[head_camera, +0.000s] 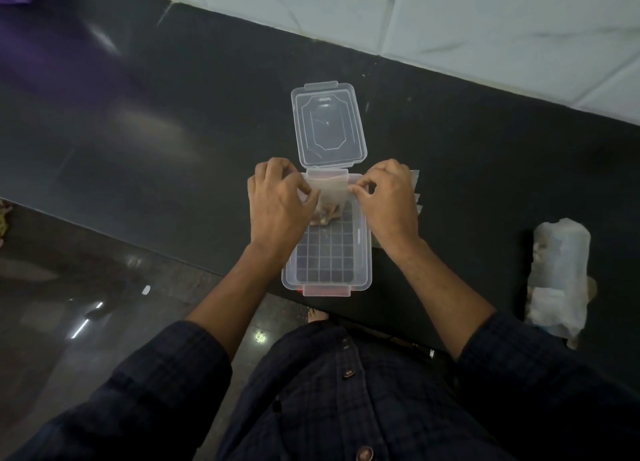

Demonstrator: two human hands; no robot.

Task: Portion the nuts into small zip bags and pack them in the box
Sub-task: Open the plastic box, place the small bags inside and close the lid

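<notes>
A clear plastic box (365, 266) with a grid-patterned bottom stands open on the black counter, its hinged lid (327, 126) laid flat behind it. Above the box's far end I hold a small clear zip bag (330, 192) with brown nuts in its lower part. My left hand (282, 204) pinches the bag's left top corner. My right hand (389, 199) pinches its right top corner. Apart from the bag held over it, nothing shows in the box.
A large crumpled clear bag (557, 280) holding nuts lies on the counter at the right. A few empty zip bags (415, 192) peek out behind my right hand. The counter's front edge (156, 249) runs diagonally at the left. A pale tiled wall (450, 20) rises behind.
</notes>
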